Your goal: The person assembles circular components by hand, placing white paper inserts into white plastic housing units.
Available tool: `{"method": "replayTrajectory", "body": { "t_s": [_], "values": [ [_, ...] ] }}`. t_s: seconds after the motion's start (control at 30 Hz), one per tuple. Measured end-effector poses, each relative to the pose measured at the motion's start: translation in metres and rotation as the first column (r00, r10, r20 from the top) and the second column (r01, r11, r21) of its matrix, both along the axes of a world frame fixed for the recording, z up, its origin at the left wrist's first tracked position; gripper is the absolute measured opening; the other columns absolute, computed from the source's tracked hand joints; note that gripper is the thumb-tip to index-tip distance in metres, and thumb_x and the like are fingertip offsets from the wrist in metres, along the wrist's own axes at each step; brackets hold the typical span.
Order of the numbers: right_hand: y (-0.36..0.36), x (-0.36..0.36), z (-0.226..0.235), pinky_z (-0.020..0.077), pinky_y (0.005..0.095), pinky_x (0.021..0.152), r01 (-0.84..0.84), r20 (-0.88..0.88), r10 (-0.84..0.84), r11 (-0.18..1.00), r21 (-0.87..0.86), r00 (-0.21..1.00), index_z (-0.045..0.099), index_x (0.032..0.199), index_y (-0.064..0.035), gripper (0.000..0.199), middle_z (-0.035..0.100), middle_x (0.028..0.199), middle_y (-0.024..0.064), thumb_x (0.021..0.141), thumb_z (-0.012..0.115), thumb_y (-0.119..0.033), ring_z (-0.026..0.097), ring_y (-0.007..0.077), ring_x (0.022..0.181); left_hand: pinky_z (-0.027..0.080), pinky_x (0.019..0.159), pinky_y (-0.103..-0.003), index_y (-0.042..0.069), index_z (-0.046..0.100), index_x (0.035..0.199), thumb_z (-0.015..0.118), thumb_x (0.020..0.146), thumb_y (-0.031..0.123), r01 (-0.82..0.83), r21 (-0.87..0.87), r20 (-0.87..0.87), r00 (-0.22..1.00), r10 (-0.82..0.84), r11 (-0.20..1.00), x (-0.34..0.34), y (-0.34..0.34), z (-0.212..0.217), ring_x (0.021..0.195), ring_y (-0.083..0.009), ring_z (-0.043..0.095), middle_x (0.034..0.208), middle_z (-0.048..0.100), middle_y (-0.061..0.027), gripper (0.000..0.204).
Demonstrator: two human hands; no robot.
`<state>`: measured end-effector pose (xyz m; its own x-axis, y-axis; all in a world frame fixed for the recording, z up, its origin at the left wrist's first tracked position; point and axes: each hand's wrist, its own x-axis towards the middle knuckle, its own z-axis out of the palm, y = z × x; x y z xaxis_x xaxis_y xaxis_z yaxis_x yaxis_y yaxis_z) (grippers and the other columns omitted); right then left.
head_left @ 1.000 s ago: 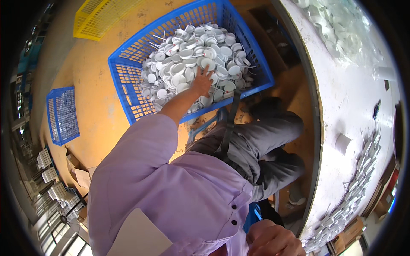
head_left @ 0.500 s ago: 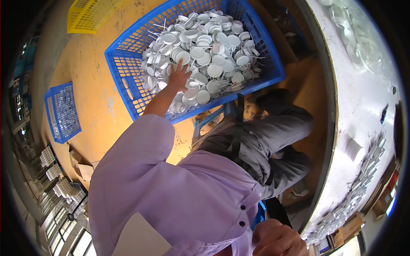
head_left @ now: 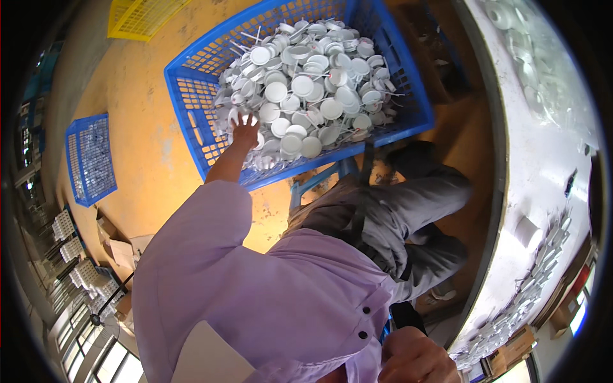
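My left hand (head_left: 245,132) reaches over the left side of a large blue plastic basket (head_left: 186,76), its fingers spread. It touches the heap of round white disc-shaped pieces (head_left: 302,85), near the basket's left wall. Several of these pieces have thin white wires or stems sticking out. None is clearly gripped by that hand. At the lower right, close to my body, my right hand (head_left: 418,359) is curled with its fingers folded in. What it holds, if anything, is hidden.
A white worktable (head_left: 511,191) runs along the right, bearing a white cylinder (head_left: 528,233), rows of small white parts and clear plastic bags (head_left: 530,57). A smaller blue basket (head_left: 91,159) and a yellow basket (head_left: 142,18) stand on the floor to the left. A blue stool (head_left: 317,180) is by my legs.
My left hand has moved left and slightly toward me across the heap, its fingers still spread. My right hand stays curled in about the same place.
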<state>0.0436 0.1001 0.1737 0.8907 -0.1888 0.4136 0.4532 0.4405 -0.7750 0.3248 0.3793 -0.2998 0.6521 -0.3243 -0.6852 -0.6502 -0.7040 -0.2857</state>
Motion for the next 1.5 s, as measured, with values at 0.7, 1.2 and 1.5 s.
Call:
{"method": "replayTrajectory", "body": {
  "t_s": [0.7,1.2,1.5],
  "values": [
    [-0.242,-0.179,-0.114,0.0382,0.0202,0.042,0.67,-0.454,-0.78,0.061,-0.74,-0.431,0.053,0.079,-0.0061,0.032,0.051,0.064,0.0012,0.079,0.067,-0.034,0.048,0.0079,0.049,0.047,0.069,-0.023,0.0,0.063,0.098,0.063,0.077,0.002,-0.484,-0.875,-0.433,0.751,-0.499,0.031,-0.177,-0.319,0.247,0.074,-0.0095,0.058,0.089,0.065,-0.0076,0.021],
    [-0.265,-0.188,-0.132,0.0393,0.0188,0.044,0.877,-0.585,-0.79,0.141,-0.46,-0.18,0.053,0.075,-0.0036,0.025,0.05,0.06,0.0013,0.082,0.065,-0.024,0.045,0.0064,0.048,0.033,0.102,-0.036,0.001,0.027,0.135,0.084,0.054,0.027,-0.357,-0.93,-0.264,0.483,-0.835,0.088,-0.313,-0.536,0.325,0.125,-0.03,0.036,0.135,0.035,-0.0214,0.102],
    [-0.267,-0.192,-0.14,0.0373,0.0188,0.044,0.98,-0.629,-0.777,0.139,-0.143,0.019,0.051,0.078,-0.0039,0.019,0.05,0.06,0.0012,0.086,0.059,-0.019,0.045,0.0071,0.049,0.042,0.093,-0.035,0.002,0.039,0.127,0.08,0.057,0.029,-0.422,-0.887,-0.385,0.453,-0.804,0.186,-0.32,-0.543,0.32,0.11,-0.0288,0.052,0.121,0.052,-0.0189,0.086]
  ]
}}
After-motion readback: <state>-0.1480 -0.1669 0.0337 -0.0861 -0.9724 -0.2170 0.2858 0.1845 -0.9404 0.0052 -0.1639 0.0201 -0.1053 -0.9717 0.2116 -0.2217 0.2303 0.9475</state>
